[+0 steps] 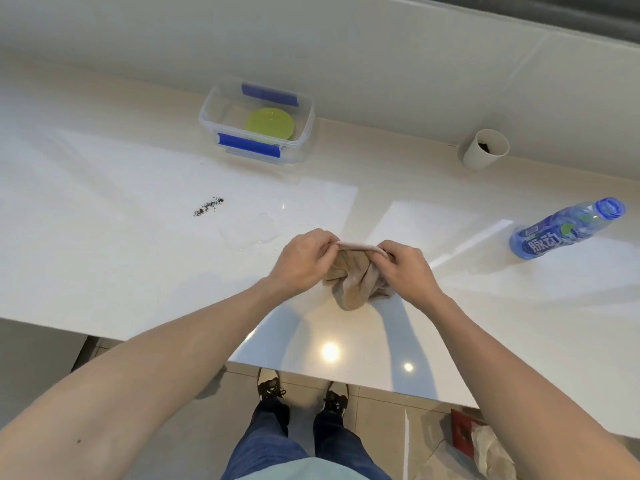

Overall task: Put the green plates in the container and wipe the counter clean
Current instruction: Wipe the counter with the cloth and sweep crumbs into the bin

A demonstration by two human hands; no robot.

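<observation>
A green plate point(270, 124) lies inside the clear plastic container point(304, 147) with blue clips, at the back of the white counter point(104, 258). Both my left hand point(301, 261) and my right hand point(403, 266) grip the top edge of a beige cloth point(353, 282), which hangs bunched down onto the counter between them. A small puddle of water point(249, 230) and a patch of dark crumbs point(209, 206) lie on the counter to the left of my hands.
A white paper cup point(483, 150) stands by the back wall at the right. A blue drink bottle point(564, 228) stands at the far right. The counter's front edge runs just below my forearms; a red bin with a bag point(465, 436) sits on the floor.
</observation>
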